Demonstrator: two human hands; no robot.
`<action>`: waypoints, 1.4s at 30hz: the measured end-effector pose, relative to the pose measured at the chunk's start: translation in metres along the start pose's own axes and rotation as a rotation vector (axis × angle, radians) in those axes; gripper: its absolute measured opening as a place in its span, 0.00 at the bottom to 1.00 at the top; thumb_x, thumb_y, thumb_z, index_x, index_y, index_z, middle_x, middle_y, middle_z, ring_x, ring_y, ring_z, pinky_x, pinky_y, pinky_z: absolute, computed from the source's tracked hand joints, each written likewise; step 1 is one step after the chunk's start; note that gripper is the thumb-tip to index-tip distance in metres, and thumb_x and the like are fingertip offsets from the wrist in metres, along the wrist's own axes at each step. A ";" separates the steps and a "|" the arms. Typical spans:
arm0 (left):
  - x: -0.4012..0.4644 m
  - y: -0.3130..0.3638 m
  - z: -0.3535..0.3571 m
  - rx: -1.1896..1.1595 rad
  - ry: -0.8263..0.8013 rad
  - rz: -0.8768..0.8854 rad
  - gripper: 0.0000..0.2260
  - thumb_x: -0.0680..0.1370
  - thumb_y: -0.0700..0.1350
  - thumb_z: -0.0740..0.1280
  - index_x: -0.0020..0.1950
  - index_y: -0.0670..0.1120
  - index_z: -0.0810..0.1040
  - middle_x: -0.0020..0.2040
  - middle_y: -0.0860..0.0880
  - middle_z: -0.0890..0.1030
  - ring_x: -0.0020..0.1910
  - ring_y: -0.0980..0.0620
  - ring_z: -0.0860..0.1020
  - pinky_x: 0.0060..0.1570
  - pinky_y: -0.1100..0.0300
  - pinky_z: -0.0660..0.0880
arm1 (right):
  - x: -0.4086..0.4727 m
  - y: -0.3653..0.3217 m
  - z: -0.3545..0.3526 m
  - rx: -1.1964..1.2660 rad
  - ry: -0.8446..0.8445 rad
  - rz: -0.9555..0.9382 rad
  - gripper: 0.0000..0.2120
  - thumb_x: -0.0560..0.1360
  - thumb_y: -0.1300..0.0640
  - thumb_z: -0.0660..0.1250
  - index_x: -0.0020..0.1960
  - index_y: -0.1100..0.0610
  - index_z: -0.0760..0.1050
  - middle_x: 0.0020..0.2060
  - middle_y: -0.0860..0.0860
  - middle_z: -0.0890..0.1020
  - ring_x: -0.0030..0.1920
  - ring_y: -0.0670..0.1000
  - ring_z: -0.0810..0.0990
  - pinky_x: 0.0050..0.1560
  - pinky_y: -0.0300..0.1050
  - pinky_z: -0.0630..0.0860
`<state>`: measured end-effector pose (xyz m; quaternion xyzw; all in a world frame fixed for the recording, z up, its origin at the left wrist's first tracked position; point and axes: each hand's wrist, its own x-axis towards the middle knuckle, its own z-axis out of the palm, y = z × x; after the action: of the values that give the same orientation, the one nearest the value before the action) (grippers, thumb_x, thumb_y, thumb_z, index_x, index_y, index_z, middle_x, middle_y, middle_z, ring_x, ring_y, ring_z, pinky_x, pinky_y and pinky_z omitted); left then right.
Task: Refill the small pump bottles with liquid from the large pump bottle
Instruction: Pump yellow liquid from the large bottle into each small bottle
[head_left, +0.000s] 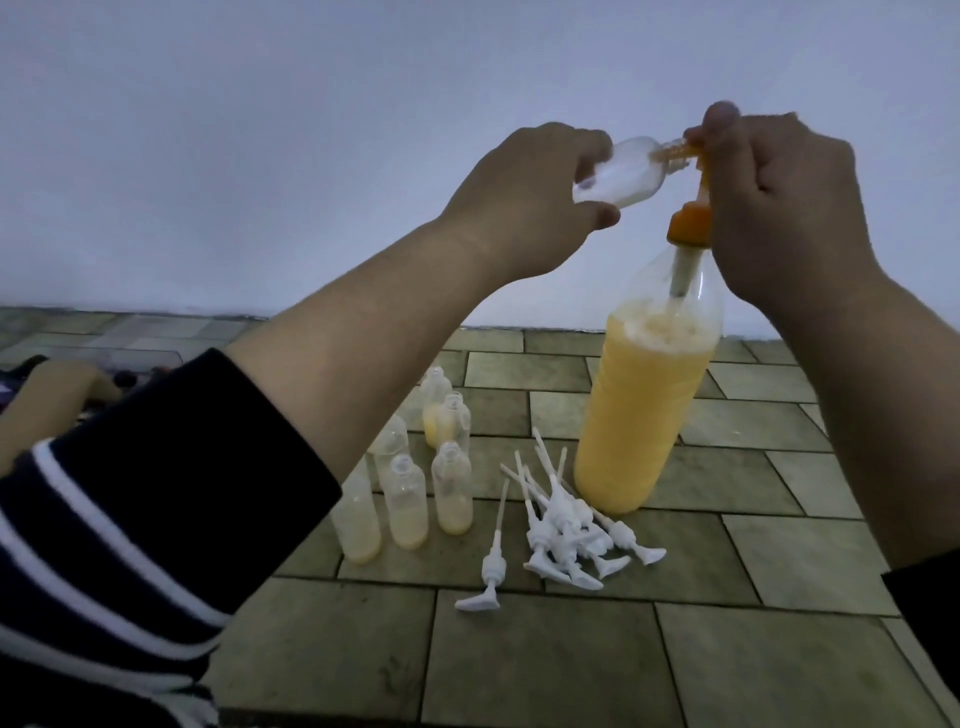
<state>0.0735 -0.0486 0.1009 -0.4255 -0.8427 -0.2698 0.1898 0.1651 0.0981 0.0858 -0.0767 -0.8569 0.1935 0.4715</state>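
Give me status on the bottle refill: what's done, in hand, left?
Done: little. The small bottles on the floor stand uncapped, each only part full. In hand: the left hand tilts a nearly empty bottle to the orange pump of the big bottle; the right hand grips the pump head. Left: top up the rest, refit the white pumps.

Pump head (696, 150) largely hidden under right hand (779, 208); rearmost small bottles (436, 387) partly masked by left forearm (363, 332) at 9 o'clock; striped sleeve (130, 519) cropped at left edge.

home floor | stone-tiled floor (545, 654) | plain white wall (311, 130)
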 end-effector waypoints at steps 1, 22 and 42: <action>0.001 0.000 0.001 -0.002 0.006 0.002 0.16 0.76 0.52 0.66 0.63 0.49 0.73 0.58 0.51 0.76 0.50 0.51 0.72 0.50 0.59 0.69 | -0.001 0.000 0.001 -0.011 0.002 -0.019 0.25 0.82 0.48 0.48 0.48 0.65 0.77 0.37 0.55 0.78 0.40 0.46 0.71 0.61 0.46 0.66; -0.002 -0.004 0.021 -0.002 -0.008 0.007 0.14 0.76 0.51 0.66 0.60 0.47 0.73 0.55 0.50 0.76 0.48 0.51 0.72 0.46 0.59 0.69 | -0.018 0.023 0.022 -0.102 0.036 -0.120 0.20 0.80 0.51 0.53 0.65 0.60 0.71 0.62 0.56 0.75 0.69 0.56 0.67 0.70 0.46 0.59; 0.001 -0.007 0.010 -0.026 -0.046 -0.013 0.15 0.76 0.50 0.67 0.62 0.50 0.73 0.57 0.52 0.75 0.51 0.52 0.71 0.50 0.61 0.68 | -0.012 0.010 0.015 0.004 -0.017 -0.076 0.19 0.82 0.54 0.48 0.60 0.61 0.74 0.54 0.56 0.79 0.60 0.56 0.73 0.68 0.55 0.64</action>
<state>0.0663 -0.0454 0.0919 -0.4284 -0.8460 -0.2723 0.1632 0.1591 0.0995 0.0651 -0.0416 -0.8627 0.1778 0.4716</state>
